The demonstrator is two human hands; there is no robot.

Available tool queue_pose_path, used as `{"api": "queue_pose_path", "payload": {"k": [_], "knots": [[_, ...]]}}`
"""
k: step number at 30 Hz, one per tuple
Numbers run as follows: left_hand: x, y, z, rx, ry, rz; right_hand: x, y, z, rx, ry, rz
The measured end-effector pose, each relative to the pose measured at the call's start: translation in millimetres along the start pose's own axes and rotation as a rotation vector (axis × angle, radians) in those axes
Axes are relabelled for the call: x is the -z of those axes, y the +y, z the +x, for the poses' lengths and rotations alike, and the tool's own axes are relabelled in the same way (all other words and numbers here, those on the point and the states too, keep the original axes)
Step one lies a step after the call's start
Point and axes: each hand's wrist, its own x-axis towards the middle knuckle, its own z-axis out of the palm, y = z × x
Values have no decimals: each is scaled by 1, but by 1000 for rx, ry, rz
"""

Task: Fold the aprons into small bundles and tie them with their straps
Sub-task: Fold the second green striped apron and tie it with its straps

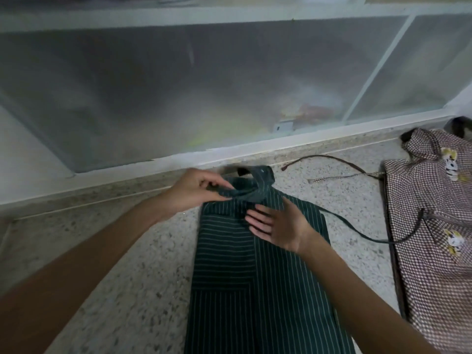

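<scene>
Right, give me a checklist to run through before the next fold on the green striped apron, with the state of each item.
1. Green striped apron folded lengthwise into a narrow strip on the counter: ok.
2. Left hand pinches the neck loop at the top: ok.
3. Right hand lies flat on the cloth, fingers straight, holding it down: ok.
4. Waist strap tucked in: not ok, it trails right onto the checked apron.
5. Second waist strap located: cannot tell, none shows.
6. Near end of the strip even: cannot tell, it runs out of view.
</scene>
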Motion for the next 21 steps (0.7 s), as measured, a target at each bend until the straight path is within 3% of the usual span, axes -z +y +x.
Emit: {"api": "queue_pose_path", "payload": {"k": [2,4,5,7,9,12,17,18,19,21], "knots": [[-9,-16,-17,99,-391,147,19,4,-10,-74,-45,96],[-13,-34,-29,260,-744,327,26,14,-18,-86,5,-65],[-14,-45,-31,336,-799,354,28,21,-20,-58,67,-205],[-15,-62,-32,444,-634,291,33,35,-18,140,280,-485],[-21,-78,-27,549,-300,167,35,44,-16,461,522,-797],[-41,-82,-18,641,-118,12,25,47,-19,764,629,-1141],[-68,-76,-2,661,11,-110,15,56,5,526,537,-1644],[-70,-76,-2,658,54,-131,16,56,7,598,549,-1571],[-71,-77,-1,664,93,-156,18,52,3,677,554,-1292],[-72,-82,-3,682,166,-219,18,35,-19,625,412,-460]]}}
